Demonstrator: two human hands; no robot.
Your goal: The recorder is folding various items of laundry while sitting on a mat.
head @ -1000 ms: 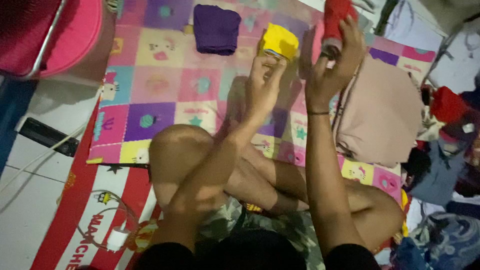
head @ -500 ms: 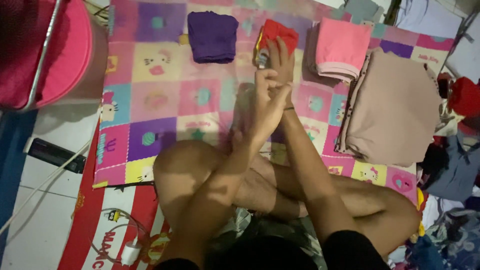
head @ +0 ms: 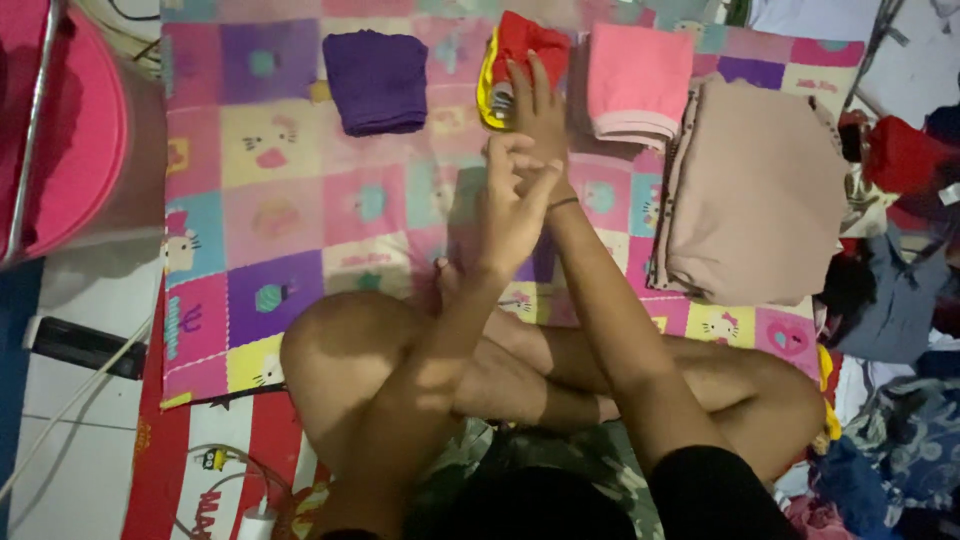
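The patchwork mat (head: pixel 300 200) lies on the floor (head: pixel 70 440) and carries four folded stacks in a row: purple cloth (head: pixel 377 80), red cloth (head: pixel 528 45) on a yellow cloth (head: pixel 487 85), pink cloth (head: pixel 638 80), and beige cloth (head: pixel 760 190). A red-and-white mat (head: pixel 215 450) adjoins its near edge.

Soft matt cloth: red garment (head: pixel 530 40), purple garment (head: pixel 377 80); patchwork mat (head: pixel 290 210) printed fabric

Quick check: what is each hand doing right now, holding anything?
Left hand: open, holding nothing, raised beside the right wrist.
Right hand: open, fingers flat on the red cloth.
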